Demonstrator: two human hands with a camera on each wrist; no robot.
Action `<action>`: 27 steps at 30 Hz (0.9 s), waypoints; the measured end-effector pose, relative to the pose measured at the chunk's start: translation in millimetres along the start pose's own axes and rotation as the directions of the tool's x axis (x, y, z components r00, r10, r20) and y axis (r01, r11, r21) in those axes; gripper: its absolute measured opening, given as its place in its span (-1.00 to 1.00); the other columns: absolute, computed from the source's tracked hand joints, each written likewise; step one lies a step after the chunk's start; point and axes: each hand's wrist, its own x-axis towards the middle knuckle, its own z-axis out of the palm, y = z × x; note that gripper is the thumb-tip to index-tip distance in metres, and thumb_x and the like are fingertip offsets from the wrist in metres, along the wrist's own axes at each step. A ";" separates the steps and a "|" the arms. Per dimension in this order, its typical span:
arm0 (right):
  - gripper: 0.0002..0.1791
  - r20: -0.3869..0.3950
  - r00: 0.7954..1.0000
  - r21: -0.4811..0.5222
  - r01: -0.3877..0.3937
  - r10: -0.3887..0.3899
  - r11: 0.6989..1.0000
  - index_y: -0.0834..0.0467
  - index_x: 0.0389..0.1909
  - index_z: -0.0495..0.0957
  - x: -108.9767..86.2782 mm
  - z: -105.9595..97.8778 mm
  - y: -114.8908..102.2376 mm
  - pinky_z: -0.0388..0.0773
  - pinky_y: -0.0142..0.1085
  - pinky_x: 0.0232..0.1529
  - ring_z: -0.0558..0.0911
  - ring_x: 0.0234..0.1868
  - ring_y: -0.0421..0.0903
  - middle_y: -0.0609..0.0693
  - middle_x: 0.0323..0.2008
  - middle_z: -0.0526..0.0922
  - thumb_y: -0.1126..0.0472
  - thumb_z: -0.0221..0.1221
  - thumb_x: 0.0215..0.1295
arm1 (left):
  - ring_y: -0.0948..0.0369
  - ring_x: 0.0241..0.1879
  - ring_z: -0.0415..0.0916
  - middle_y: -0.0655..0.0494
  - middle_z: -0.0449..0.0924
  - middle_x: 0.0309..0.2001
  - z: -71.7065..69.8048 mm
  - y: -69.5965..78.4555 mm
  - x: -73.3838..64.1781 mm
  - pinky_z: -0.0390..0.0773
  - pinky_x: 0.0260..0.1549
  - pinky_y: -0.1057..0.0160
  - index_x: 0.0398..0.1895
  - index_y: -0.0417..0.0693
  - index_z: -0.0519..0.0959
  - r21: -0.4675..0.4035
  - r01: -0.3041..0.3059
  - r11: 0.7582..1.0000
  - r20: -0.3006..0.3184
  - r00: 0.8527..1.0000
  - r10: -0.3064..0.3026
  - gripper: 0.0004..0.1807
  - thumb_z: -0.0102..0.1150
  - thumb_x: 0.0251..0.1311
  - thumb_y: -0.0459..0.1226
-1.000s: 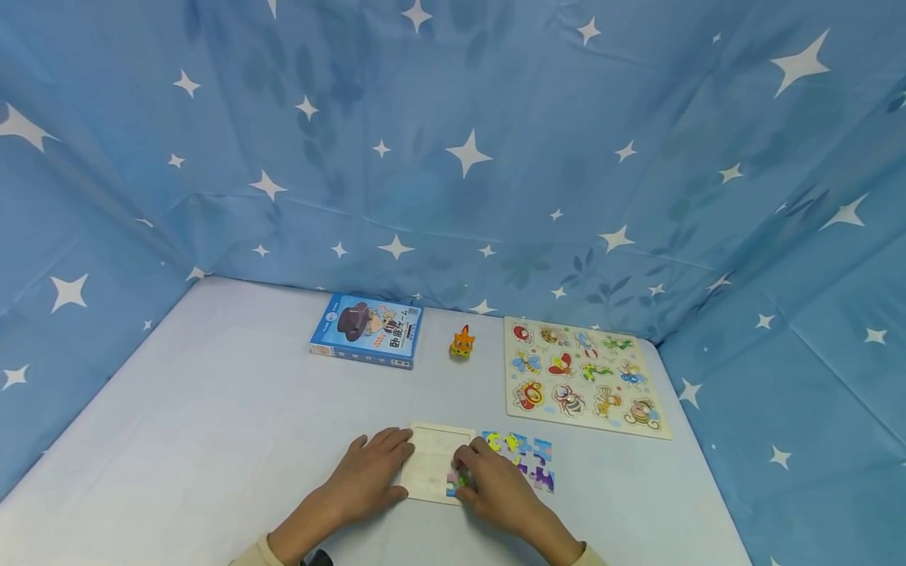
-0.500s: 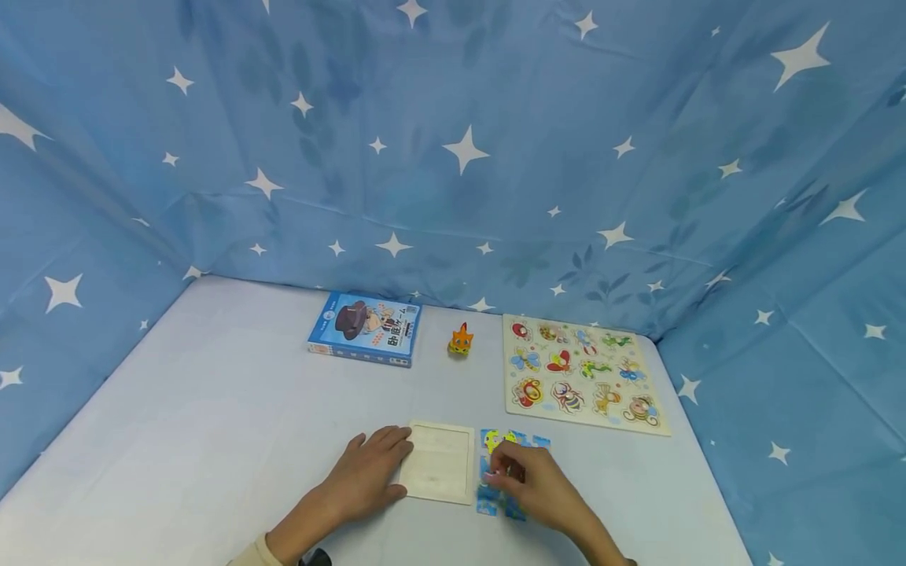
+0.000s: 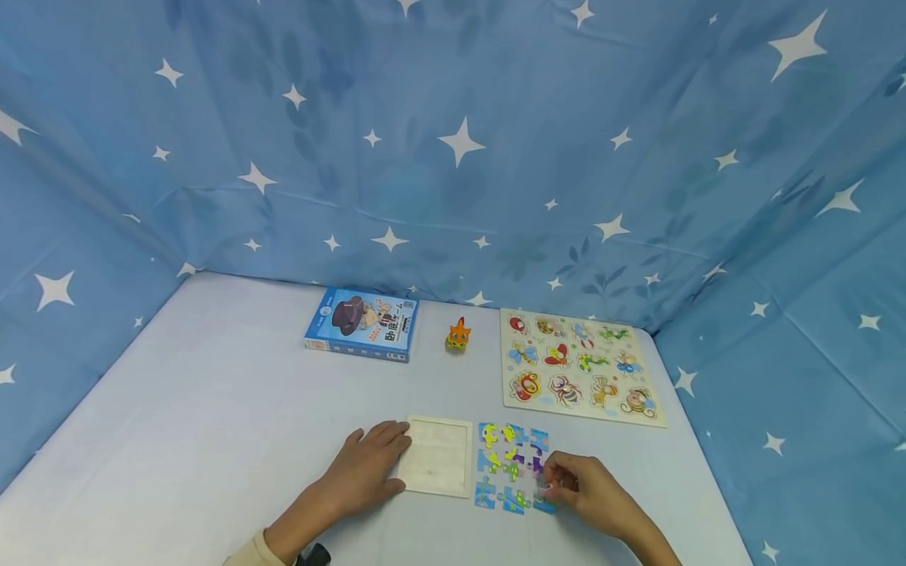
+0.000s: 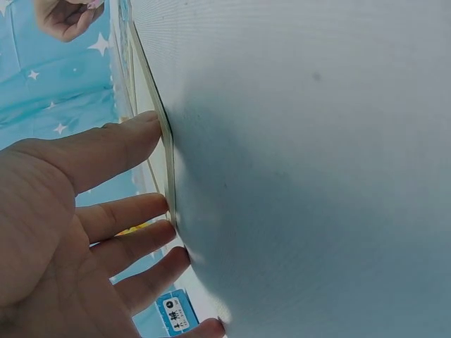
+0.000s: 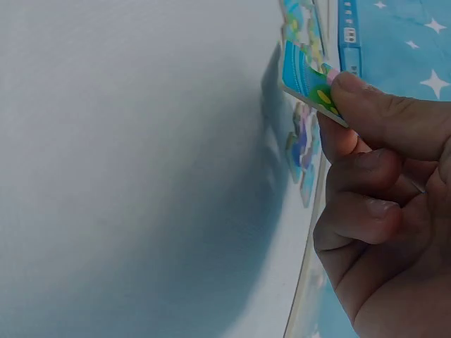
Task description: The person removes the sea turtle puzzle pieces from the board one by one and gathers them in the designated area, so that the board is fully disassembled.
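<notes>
My left hand [image 3: 364,472] rests beside a shallow square wooden puzzle tray [image 3: 435,457], its extended fingers and thumb touching the left edge. The tray's bare bottom shows in the head view. To the right of it lie several jigsaw pieces [image 3: 488,460] with blue, yellow, green and purple print, in loose rows slightly apart. At the lower right of these rows, my right hand [image 3: 591,491] pinches one jigsaw piece [image 5: 306,81] between thumb and index finger. That piece is blue and green and held tilted in the right wrist view; its other fingers are curled.
A wooden insect puzzle board [image 3: 583,365] lies at the back right. A small orange and yellow toy figure [image 3: 458,336] stands at the back middle, and a blue game box [image 3: 362,324] lies left of it. Blue star-patterned cloth [image 3: 453,157] encloses the table's back and sides.
My right hand has moved right, from the tray's lower right corner to the far side of the loose pieces. The piece seen inside the tray is out of it. My left hand stays put.
</notes>
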 end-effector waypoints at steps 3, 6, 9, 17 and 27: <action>-0.84 0.019 1.000 0.009 0.000 0.000 1.000 0.15 -0.35 0.56 0.4 1.9 2.1 0.43 -0.40 -0.48 0.44 -0.47 -0.33 -0.19 -0.49 0.51 0.25 0.38 0.26 | -0.12 0.41 0.30 -0.14 0.45 0.37 -0.7 0.3 -0.2 0.27 0.24 -0.44 0.22 -0.27 0.57 -0.001 0.004 1.000 0.001 1.000 -0.004 -0.37 0.52 0.09 -0.20; -0.84 0.021 1.000 -0.002 0.009 -0.009 1.000 0.14 -0.36 0.55 0.7 3.5 3.2 0.43 -0.40 -0.48 0.44 -0.47 -0.34 -0.20 -0.50 0.50 0.25 0.38 0.25 | -0.11 0.42 0.30 -0.13 0.45 0.38 -0.6 1.0 -0.3 0.27 0.24 -0.43 0.22 -0.26 0.57 -0.001 0.005 1.000 0.002 1.000 -0.005 -0.37 0.52 0.09 -0.20; -0.85 0.021 1.000 -0.028 0.007 -0.006 1.000 0.12 -0.37 0.57 1.4 5.5 3.5 0.43 -0.40 -0.47 0.44 -0.47 -0.33 -0.20 -0.50 0.50 0.25 0.39 0.25 | -0.11 0.42 0.30 -0.13 0.45 0.38 0.1 0.9 -0.8 0.28 0.24 -0.42 0.22 -0.26 0.57 0.002 0.006 1.000 0.001 1.000 -0.006 -0.37 0.52 0.09 -0.20; -0.87 -0.004 1.000 -0.123 -0.025 0.025 0.992 0.09 -0.36 0.61 2.6 13.1 5.0 0.43 -0.39 -0.47 0.41 -0.47 -0.31 -0.17 -0.46 0.50 0.29 0.40 0.21 | -0.11 0.41 0.30 -0.13 0.45 0.37 1.2 0.7 -1.1 0.28 0.23 -0.43 0.21 -0.26 0.57 0.003 0.009 1.000 -0.001 1.000 -0.009 -0.36 0.54 0.07 -0.20; -0.86 -0.046 0.998 -0.253 -0.056 0.046 0.966 0.08 -0.33 0.60 -2.5 24.9 4.3 0.44 -0.37 -0.42 0.41 -0.45 -0.35 -0.20 -0.44 0.50 0.30 0.40 0.20 | -0.13 0.41 0.31 -0.15 0.45 0.37 1.9 0.8 -4.4 0.26 0.23 -0.44 0.21 -0.27 0.57 -0.019 0.018 1.000 0.009 1.000 -0.017 -0.36 0.53 0.06 -0.21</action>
